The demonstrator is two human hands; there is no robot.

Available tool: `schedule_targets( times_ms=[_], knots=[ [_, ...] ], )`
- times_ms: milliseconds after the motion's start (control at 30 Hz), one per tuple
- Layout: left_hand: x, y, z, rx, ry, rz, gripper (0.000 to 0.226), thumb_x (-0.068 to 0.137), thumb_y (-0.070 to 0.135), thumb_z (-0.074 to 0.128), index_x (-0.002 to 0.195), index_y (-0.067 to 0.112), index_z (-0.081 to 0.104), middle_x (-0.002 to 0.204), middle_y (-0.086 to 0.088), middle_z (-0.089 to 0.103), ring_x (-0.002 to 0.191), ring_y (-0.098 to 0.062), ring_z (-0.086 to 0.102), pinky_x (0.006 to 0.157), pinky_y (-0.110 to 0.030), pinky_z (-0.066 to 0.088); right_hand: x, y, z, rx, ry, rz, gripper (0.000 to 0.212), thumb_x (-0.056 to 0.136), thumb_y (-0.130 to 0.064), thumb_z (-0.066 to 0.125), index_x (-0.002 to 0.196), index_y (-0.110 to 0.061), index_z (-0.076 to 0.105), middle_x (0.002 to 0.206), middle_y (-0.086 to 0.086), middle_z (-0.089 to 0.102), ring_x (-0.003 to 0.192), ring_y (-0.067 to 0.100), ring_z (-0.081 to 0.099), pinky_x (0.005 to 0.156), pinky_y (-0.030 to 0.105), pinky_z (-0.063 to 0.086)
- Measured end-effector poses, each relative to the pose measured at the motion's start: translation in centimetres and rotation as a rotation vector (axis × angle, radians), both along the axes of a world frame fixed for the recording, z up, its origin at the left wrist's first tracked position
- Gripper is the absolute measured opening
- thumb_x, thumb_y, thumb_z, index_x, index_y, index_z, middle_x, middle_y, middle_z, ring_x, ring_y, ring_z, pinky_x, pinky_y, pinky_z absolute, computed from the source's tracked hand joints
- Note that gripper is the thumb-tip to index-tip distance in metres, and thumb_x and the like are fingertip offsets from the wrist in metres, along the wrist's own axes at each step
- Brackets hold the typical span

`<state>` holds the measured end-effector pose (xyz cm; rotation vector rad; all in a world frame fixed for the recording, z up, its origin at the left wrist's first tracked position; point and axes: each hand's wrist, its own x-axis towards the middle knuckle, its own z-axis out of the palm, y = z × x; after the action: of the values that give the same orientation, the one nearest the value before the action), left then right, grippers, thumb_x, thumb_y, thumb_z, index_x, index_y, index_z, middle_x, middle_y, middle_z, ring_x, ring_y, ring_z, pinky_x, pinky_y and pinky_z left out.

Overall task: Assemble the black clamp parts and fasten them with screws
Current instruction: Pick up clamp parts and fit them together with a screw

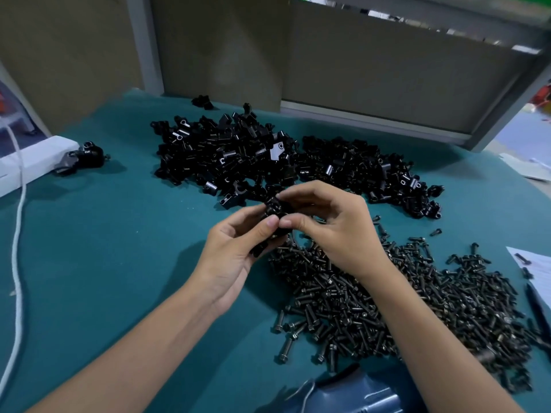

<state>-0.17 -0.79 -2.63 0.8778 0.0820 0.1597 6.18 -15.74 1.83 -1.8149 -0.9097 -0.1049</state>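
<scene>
Above the middle of the green surface (119,248), both hands grip one black clamp (274,208). The left hand (232,257) curls its fingers (269,226) beneath it, and the right hand (334,234) pinches its top. A heap of clamp parts (226,156) lies toward the far edge. A screw pile (402,302) spreads toward the right edge, and a white cable (18,234) runs along the left edge.

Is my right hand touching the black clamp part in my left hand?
Touching. The head view shows the thumb and fingers of the right hand closed on the black clamp part, which the left hand grips from below.
</scene>
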Motion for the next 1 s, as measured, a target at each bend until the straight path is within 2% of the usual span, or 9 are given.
schedule_targets(
  times_ms=[133, 300, 433, 533, 600, 667, 733, 867, 1000],
  knots=[
    [-0.2, 0.3, 0.0, -0.052, 0.018, -0.017, 0.028, 0.064, 0.02, 0.079, 0.091, 0.013, 0.077, 0.093, -0.008, 0.074, 0.086, -0.017, 0.072, 0.076, -0.027, 0.058, -0.1, -0.1, 0.2, -0.03, 0.032, 0.032, 0.036, 0.076, -0.011, 0.08, 0.11, -0.007, 0.072, 0.106, 0.002, 0.074, 0.1, 0.01, 0.07, 0.091, 0.032, 0.056],
    [-0.1, 0.5, 0.1, -0.086, 0.037, 0.001, 0.038, 0.07, 0.019, 0.075, 0.105, 0.007, 0.07, 0.103, -0.013, 0.072, 0.092, -0.019, 0.071, 0.077, -0.03, 0.058, -0.1, 0.0, 0.1, -0.076, 0.001, 0.05, 0.043, 0.076, -0.004, 0.08, 0.118, -0.008, 0.069, 0.113, 0.004, 0.072, 0.107, 0.011, 0.068, 0.094, 0.031, 0.055],
    [-0.1, 0.5, 0.1, -0.127, 0.043, -0.021, 0.028, 0.071, 0.021, 0.075, 0.097, 0.012, 0.073, 0.101, -0.009, 0.072, 0.092, -0.018, 0.07, 0.077, -0.03, 0.058, -0.6, 0.1, 0.5, -0.101, -0.001, 0.041, 0.042, 0.078, -0.008, 0.079, 0.119, -0.01, 0.069, 0.113, 0.003, 0.071, 0.108, 0.012, 0.066, 0.093, 0.031, 0.054],
    [0.0, 0.6, 0.1, -0.157, 0.039, -0.05, 0.022, 0.071, 0.02, 0.075, 0.091, 0.013, 0.075, 0.103, -0.009, 0.073, 0.097, -0.018, 0.07, 0.078, -0.029, 0.058, 0.0, -0.5, 1.2, -0.133, -0.027, -0.031, 0.03, 0.089, -0.014, 0.069, 0.119, -0.017, 0.069, 0.109, -0.006, 0.069, 0.093, -0.002, 0.065, 0.076, 0.017, 0.054],
    [0.0, 0.7, 0.0, -0.192, 0.053, -0.05, 0.028, 0.071, 0.017, 0.074, 0.097, 0.007, 0.07, 0.106, -0.012, 0.073, 0.102, -0.021, 0.07, 0.079, -0.03, 0.058, 1.7, -2.2, 1.6, -0.158, -0.083, -0.269, 0.027, 0.094, -0.007, 0.061, 0.114, -0.024, 0.069, 0.097, -0.017, 0.066, 0.074, -0.01, 0.061, 0.059, 0.013, 0.052],
    [0.0, 0.7, -0.1, -0.207, 0.078, -0.046, 0.034, 0.071, 0.016, 0.075, 0.102, 0.003, 0.066, 0.109, -0.015, 0.072, 0.107, -0.025, 0.069, 0.081, -0.03, 0.059, 4.2, -4.7, 1.8, -0.296, -0.121, -0.559, 0.034, 0.095, 0.001, 0.054, 0.11, -0.024, 0.071, 0.095, -0.011, 0.069, 0.073, 0.0, 0.065, 0.062, 0.018, 0.056],
    [-0.1, 0.7, -0.3, -0.199, 0.095, -0.049, 0.039, 0.072, 0.015, 0.074, 0.106, 0.0, 0.063, 0.114, -0.018, 0.07, 0.11, -0.028, 0.068, 0.081, -0.03, 0.059, 6.8, -7.3, 0.9, -0.544, -0.122, -0.707, 0.039, 0.092, 0.01, 0.049, 0.109, -0.015, 0.074, 0.106, 0.005, 0.073, 0.076, 0.019, 0.067, 0.068, 0.025, 0.053],
    [0.0, 0.3, -0.6, -0.176, 0.095, -0.074, 0.034, 0.074, 0.013, 0.072, 0.104, 0.002, 0.061, 0.116, -0.021, 0.069, 0.105, -0.027, 0.069, 0.082, -0.031, 0.059, 9.4, -10.2, -2.3, -0.923, -0.029, -0.603, 0.037, 0.09, 0.011, 0.051, 0.115, -0.008, 0.072, 0.115, 0.018, 0.069, 0.061, 0.014, 0.054, 0.062, 0.025, 0.046],
    [-0.1, 0.1, -0.7, -0.157, 0.099, -0.086, 0.038, 0.069, 0.012, 0.074, 0.103, 0.004, 0.059, 0.116, -0.022, 0.069, 0.106, -0.028, 0.069, 0.084, -0.033, 0.059, 10.4, -11.0, -3.2, -0.912, -0.052, -0.59, 0.018, 0.091, 0.004, 0.061, 0.102, -0.005, 0.073, 0.105, 0.016, 0.07, 0.089, 0.028, 0.064, 0.081, 0.035, 0.053]
  ],
)
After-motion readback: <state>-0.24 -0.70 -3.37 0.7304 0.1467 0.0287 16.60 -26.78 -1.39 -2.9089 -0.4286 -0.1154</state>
